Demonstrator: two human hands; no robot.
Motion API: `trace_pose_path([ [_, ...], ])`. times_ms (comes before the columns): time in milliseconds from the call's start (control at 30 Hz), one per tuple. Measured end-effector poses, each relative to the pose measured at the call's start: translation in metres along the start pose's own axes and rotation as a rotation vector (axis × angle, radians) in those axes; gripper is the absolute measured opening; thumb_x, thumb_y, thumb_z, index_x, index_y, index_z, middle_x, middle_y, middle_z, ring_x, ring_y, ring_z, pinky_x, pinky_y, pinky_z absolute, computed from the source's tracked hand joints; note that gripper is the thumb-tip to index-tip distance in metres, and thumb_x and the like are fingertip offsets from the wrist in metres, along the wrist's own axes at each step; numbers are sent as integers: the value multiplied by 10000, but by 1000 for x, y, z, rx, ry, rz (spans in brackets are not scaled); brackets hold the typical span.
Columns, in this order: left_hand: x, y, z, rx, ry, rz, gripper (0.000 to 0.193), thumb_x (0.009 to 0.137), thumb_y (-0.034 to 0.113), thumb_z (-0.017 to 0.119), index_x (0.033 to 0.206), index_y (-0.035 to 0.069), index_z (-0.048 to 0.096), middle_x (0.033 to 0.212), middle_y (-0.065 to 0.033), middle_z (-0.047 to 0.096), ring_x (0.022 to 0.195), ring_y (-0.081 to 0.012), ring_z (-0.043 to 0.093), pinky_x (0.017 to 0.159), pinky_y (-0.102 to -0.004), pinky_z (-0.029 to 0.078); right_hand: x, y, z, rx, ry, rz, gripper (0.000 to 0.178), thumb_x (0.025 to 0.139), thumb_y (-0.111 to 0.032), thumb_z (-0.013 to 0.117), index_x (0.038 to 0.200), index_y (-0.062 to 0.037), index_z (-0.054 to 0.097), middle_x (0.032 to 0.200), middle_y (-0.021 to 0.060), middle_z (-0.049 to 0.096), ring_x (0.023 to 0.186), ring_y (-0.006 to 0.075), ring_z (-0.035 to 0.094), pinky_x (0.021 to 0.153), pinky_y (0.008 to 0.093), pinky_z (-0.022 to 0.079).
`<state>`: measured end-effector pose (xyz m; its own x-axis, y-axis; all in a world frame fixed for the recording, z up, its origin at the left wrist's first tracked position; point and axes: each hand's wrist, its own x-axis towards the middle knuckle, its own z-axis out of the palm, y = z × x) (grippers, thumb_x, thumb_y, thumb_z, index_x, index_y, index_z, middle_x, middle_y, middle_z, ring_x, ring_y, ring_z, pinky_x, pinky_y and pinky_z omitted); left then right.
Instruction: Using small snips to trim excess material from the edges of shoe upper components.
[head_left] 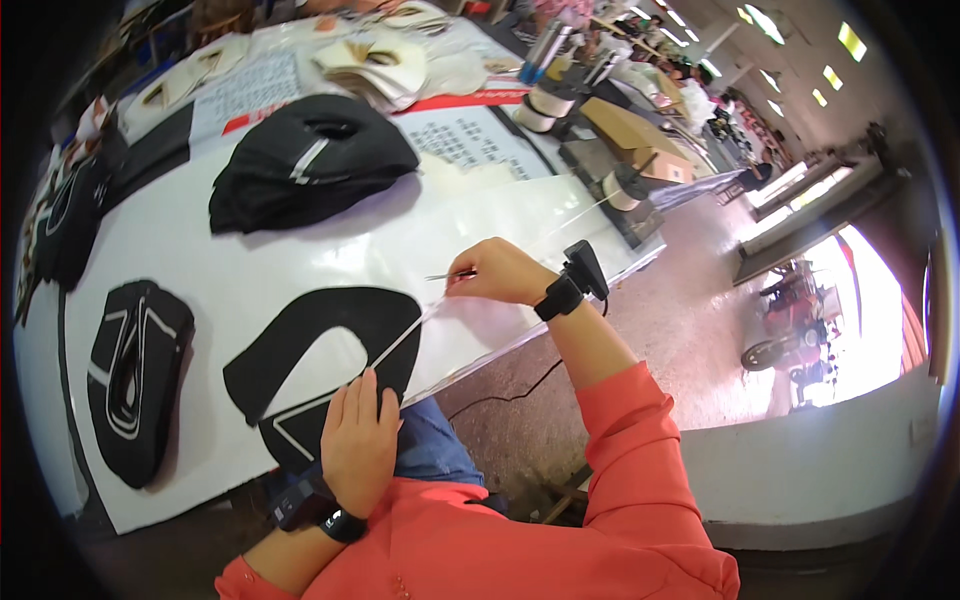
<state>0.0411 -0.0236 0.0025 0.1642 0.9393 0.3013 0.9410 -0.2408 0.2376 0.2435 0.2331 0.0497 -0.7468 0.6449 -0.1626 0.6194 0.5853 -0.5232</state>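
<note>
A curved black fabric piece (258,362) lies near the table's front edge, with narrow white tape (398,343) along it. My left hand (360,435) rests flat on its lower part, fingers stretched out. To the right, my right hand (495,272) is closed around thread snips (452,275), whose thin tips point left. The tape's free stretch rises from the fabric toward that hand; whether the fingers also pinch it is hidden. A stack of black pieces (315,160) sits farther back. Another black stack with white tape lines (140,380) lies at left.
Spools of white tape (625,187) stand at the table's right edge, near a cardboard box (635,140). Cream curved pieces (370,68) lie at the back. A dark cable (510,398) hangs below the table edge. A motorbike (795,330) stands by the doorway.
</note>
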Motion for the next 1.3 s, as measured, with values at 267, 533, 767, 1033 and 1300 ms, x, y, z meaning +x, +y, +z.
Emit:
trace_pose_path([
  [267, 6, 0, -2, 13, 12, 44, 458, 790, 182, 798, 1173, 5, 619, 1338, -225, 599, 1239, -342, 567, 1100, -456, 436, -50, 100, -47, -144, 301, 307, 241, 827, -305, 763, 942, -96, 792, 879, 131, 754, 821, 312, 717, 743, 401, 548],
  [533, 2, -7, 0, -18, 13, 71, 443, 812, 183, 782, 1183, 8, 613, 1341, -224, 597, 1240, -346, 568, 1096, -467, 438, -5, 29, 33, -541, 612, -113, 89, 825, -161, 727, 914, -174, 731, 919, 18, 727, 922, 203, 694, 1104, 458, 442],
  [767, -4, -16, 11, 123, -580, -104, 317, 934, 200, 631, 1215, 55, 649, 1220, -181, 639, 1168, -306, 608, 973, -437, 487, -5, -184, 90, 118, 529, -733, 215, 718, -109, 724, 924, -111, 667, 814, 27, 617, 784, 233, 650, 932, 412, 522],
  [1033, -21, -53, -26, -99, -20, 205, 440, 800, 157, 789, 1185, 28, 621, 1319, -180, 612, 1220, -345, 591, 1115, -460, 421, -26, -164, 48, 349, 608, -414, 164, 805, -4, 793, 950, -41, 726, 832, 89, 677, 706, 213, 661, 630, 312, 520],
  [1300, -26, -72, -29, -138, -21, 177, 453, 803, 166, 790, 1195, 20, 615, 1373, -194, 592, 1265, -335, 573, 1122, -458, 418, -56, -90, -5, 265, 951, 42, 158, 887, -94, 806, 950, 29, 729, 795, 69, 709, 703, 89, 603, 642, 261, 496],
])
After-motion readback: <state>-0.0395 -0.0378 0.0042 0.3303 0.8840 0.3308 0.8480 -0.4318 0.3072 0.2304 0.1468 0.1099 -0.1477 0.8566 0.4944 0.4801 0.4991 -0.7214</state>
